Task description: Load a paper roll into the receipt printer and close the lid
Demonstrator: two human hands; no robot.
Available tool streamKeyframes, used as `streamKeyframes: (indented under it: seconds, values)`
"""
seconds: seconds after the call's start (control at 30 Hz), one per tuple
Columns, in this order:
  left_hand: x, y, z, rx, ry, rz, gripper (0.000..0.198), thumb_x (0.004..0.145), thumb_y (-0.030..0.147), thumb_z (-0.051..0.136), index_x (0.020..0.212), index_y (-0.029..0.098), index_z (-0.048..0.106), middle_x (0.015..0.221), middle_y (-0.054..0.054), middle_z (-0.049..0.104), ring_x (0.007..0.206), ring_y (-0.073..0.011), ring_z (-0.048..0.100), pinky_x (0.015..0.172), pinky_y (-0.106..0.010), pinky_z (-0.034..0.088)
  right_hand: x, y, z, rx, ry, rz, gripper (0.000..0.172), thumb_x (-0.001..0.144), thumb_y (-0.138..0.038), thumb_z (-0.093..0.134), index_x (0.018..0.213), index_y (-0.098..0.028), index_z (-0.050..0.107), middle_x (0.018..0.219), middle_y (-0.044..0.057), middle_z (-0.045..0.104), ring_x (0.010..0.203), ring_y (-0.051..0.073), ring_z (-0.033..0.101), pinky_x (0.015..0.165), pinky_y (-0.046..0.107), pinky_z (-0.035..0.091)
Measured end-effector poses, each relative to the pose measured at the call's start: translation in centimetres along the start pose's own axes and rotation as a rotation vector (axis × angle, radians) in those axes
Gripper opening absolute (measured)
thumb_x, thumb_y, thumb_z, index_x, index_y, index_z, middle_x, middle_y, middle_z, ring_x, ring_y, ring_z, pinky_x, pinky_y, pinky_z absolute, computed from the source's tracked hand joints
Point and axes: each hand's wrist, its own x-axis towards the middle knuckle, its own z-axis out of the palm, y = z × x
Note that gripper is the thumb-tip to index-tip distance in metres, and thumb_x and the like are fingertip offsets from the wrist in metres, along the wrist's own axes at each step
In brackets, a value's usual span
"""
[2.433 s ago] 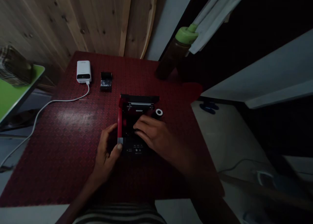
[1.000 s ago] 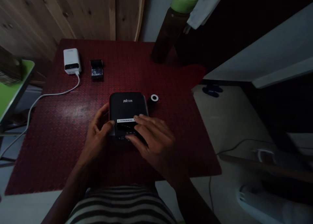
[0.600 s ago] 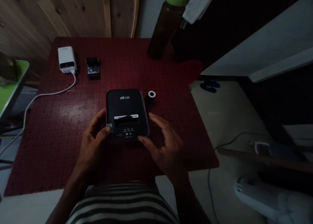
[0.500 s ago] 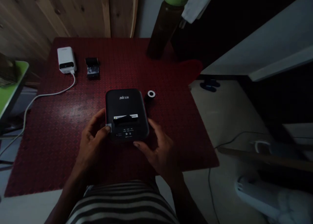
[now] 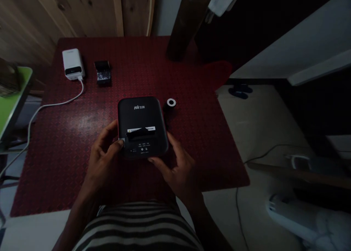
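A black, round-cornered receipt printer (image 5: 139, 119) with a white logo lies on the red-covered table. A dark strip (image 5: 141, 132) crosses its top over a white label, and small indicators show near its front edge. My left hand (image 5: 105, 154) grips the printer's left side, its thumb pressed on a small grey tab (image 5: 121, 141) at the corner. On the opposite side, my right hand (image 5: 175, 163) holds the right edge with its fingers, the thumb touching the front edge. Fingertips under the sides are hidden. Just right of the printer lies a small dark roll with a white ring end (image 5: 171, 102).
A white power bank (image 5: 72, 63) with a plugged-in white cable (image 5: 61, 104) sits at the table's far left. Beside it is a black roll (image 5: 103, 72) with a shiny flap. A tall dark bottle (image 5: 185, 27) stands at the back, near a red rounded object (image 5: 219, 74).
The camera view has shifted slightly, so the table's things sit a little higher in the picture. Both hands keep the same hold on the receipt printer.
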Motion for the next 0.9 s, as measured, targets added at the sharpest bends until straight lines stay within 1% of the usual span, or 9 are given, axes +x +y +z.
streamKeyframes:
  seconds: [0.13,0.37,0.47,0.53,0.63,0.7,0.73,0.8,0.9]
  values:
    - [0.0,0.0,0.1,0.007,0.016,0.028,0.056,0.093,0.036,0.082,0.149,0.029,0.078,0.152,-0.008,0.079,0.144,-0.0342,0.072,0.117,-0.046,0.061,-0.2,0.2,0.3,-0.012,0.043,0.01,0.067,0.105,-0.057,0.084,0.161,-0.024,0.067,0.142,0.014,0.086,0.124,0.033,0.087,0.103,0.046,0.075]
    - [0.1,-0.3,0.1,0.016,0.01,0.035,0.058,0.095,0.035,0.077,0.153,0.03,0.075,0.144,-0.008,0.081,0.13,-0.0311,0.078,0.106,-0.043,0.065,0.1,0.4,0.6,0.002,0.048,-0.042,0.064,0.104,-0.052,0.086,0.159,-0.024,0.068,0.142,0.013,0.086,0.124,0.032,0.087,0.104,0.045,0.074]
    - [0.2,-1.0,-0.3,0.01,0.017,0.062,0.058,0.096,0.036,0.074,0.154,0.031,0.075,0.146,-0.008,0.08,0.134,-0.0316,0.075,0.109,-0.043,0.062,-0.2,0.5,0.4,0.024,0.034,-0.035,0.063,0.105,-0.051,0.085,0.16,-0.025,0.068,0.14,0.013,0.087,0.122,0.031,0.087,0.104,0.044,0.074]
    - [0.3,-1.5,-0.5,0.018,0.011,0.101,0.056,0.098,0.037,0.074,0.154,0.032,0.076,0.151,-0.007,0.078,0.139,-0.0318,0.073,0.112,-0.043,0.06,0.0,0.5,-0.4,0.033,0.009,-0.017,0.063,0.105,-0.053,0.085,0.16,-0.026,0.069,0.14,0.012,0.087,0.121,0.031,0.087,0.103,0.046,0.075]
    - [0.4,-2.3,-0.8,0.055,0.003,0.191,0.054,0.102,0.043,0.075,0.155,0.032,0.075,0.158,-0.006,0.075,0.146,-0.032,0.07,0.116,-0.044,0.058,1.6,-0.2,-2.2,0.011,0.009,-0.055,0.05,0.111,-0.05,0.078,0.155,-0.027,0.072,0.14,0.011,0.087,0.116,0.029,0.088,0.098,0.046,0.075]
    - [0.4,-2.9,-0.7,0.079,0.005,0.27,0.054,0.105,0.051,0.074,0.155,0.031,0.074,0.158,-0.007,0.074,0.147,-0.0326,0.069,0.119,-0.046,0.057,3.8,-1.2,-3.1,-0.052,0.01,-0.166,0.032,0.116,-0.035,0.071,0.146,-0.026,0.077,0.135,0.009,0.088,0.117,0.026,0.087,0.103,0.045,0.073]
    - [0.4,-3.2,-0.6,0.089,0.011,0.306,0.054,0.107,0.055,0.072,0.155,0.031,0.074,0.158,-0.008,0.075,0.147,-0.0328,0.069,0.12,-0.047,0.057,5.2,-1.8,-3.2,-0.095,-0.019,-0.241,0.027,0.117,-0.025,0.067,0.142,-0.026,0.079,0.132,0.008,0.089,0.119,0.025,0.085,0.108,0.045,0.07]
    - [0.4,-3.7,-0.6,0.114,0.02,0.369,0.055,0.109,0.059,0.069,0.156,0.031,0.072,0.158,-0.008,0.074,0.147,-0.033,0.069,0.122,-0.049,0.056,8.2,-3.2,-2.5,-0.191,-0.159,-0.382,0.027,0.116,-0.014,0.063,0.133,-0.023,0.082,0.13,0.009,0.089,0.122,0.025,0.083,0.113,0.045,0.067]
    - [0.5,-4.1,-0.7,0.158,-0.001,0.424,0.056,0.112,0.06,0.065,0.159,0.03,0.07,0.158,-0.01,0.074,0.146,-0.0331,0.069,0.124,-0.05,0.054,11.9,-4.8,0.0,-0.429,-0.51,-0.389,0.025,0.112,-0.006,0.064,0.123,-0.018,0.083,0.124,0.012,0.088,0.117,0.027,0.082,0.108,0.044,0.066]
